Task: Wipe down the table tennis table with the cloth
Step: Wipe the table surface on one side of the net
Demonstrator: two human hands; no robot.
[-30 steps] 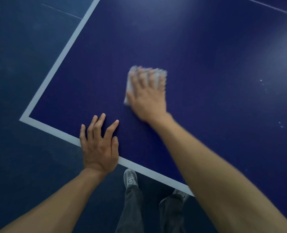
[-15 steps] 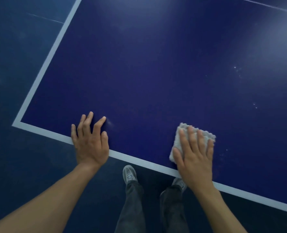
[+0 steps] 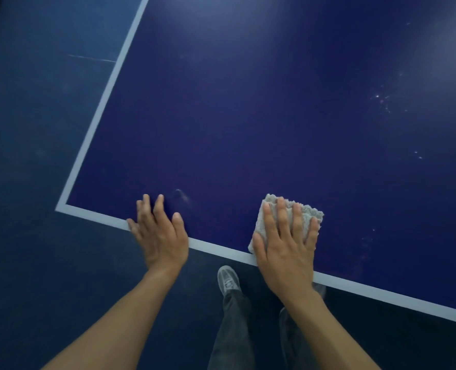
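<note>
Now, wiping hand: the right hand (image 3: 285, 252) lies flat, fingers spread and pressed down on the cloth (image 3: 308, 213), pinning it rather than gripping it.
Cloth position: folded into a pale pad on the table tennis table (image 3: 248, 116), just inside the near white edge line (image 3: 216, 248), its near corner touching that line.
Bracing hand: the left hand (image 3: 160, 236) rests palm-down and empty, fingers loosely extended, straddling the same edge line, well apart from the cloth.
Key relation: the cloth sits under and slightly ahead of the right fingertips; unwiped surface stretches away forward and to the right, where pale specks (image 3: 381, 100) show.
Nearer hand: the right, already on the cloth.
Likely step: a push outward from the near edge, by my judgement.
Mark nearby: a faint smudge (image 3: 182, 196) lies just beyond the left fingers.
Progress: cannot tell how much is done.
</note>
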